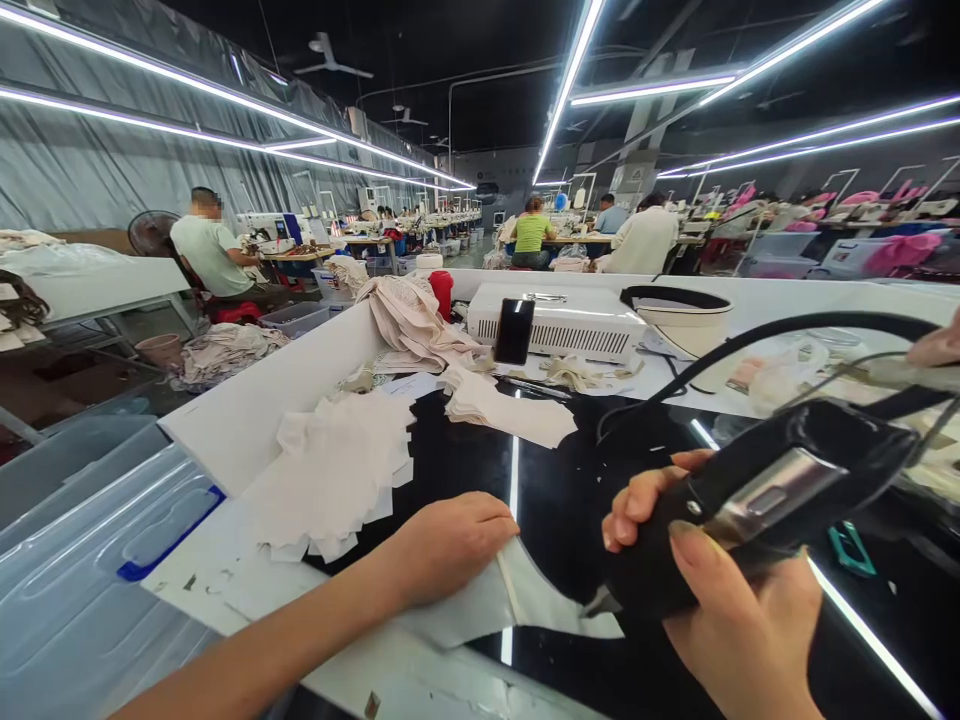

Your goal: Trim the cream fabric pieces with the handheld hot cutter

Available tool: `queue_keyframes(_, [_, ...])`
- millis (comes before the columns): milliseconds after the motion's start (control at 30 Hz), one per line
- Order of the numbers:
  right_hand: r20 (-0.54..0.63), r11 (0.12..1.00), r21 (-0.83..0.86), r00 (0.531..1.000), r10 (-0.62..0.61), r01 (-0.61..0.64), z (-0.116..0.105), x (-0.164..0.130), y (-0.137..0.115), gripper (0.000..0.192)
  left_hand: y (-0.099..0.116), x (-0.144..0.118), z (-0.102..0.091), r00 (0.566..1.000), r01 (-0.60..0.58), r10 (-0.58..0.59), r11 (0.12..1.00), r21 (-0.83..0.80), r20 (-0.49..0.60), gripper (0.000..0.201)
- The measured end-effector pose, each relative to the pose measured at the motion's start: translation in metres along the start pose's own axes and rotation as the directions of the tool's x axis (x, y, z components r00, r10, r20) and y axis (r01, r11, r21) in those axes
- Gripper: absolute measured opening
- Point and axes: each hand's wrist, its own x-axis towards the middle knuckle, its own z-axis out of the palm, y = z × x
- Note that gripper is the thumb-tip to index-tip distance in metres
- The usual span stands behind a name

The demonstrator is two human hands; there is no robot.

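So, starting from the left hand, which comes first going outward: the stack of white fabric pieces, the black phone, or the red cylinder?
In the head view, from the left hand:
1. Stack of white fabric pieces, just left of it.
2. Black phone, leaning on the white box farther back.
3. Red cylinder, farthest, behind the cloth heap.

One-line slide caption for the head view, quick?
Right hand grips black handheld iron over white fabric piece; left hand presses it on the glossy black table.
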Motion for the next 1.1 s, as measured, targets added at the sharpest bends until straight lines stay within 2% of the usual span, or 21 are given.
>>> queue_keyframes(467, [-0.013,0.999,-0.035,1.000,-0.010,0.010,-0.001,0.000,-0.006,0.036,0.002,-0.012,-0.014,0.999,0.032,-0.032,0.994,-0.107,0.003,0.023])
queue_keyframes(667, [-0.051,1.000,0.002,0.999,0.011,-0.011,0.010,0.008,-0.006,0.037,0.004,-0.014,-0.014,1.000,0.021,-0.020,0.995,-0.099,0.010,0.030])
queue_keyframes(800, [-0.081,0.999,0.046,0.997,-0.003,0.006,0.026,0.020,0.006,0.037,0.004,-0.016,-0.011,1.000,0.003,-0.003,0.999,-0.052,-0.003,0.032])
queue_keyframes(1100, [-0.025,0.999,0.009,0.999,-0.035,0.035,0.054,0.038,0.041,0.030,0.005,-0.018,-0.011,0.998,-0.024,0.021,0.998,-0.059,-0.054,0.025])
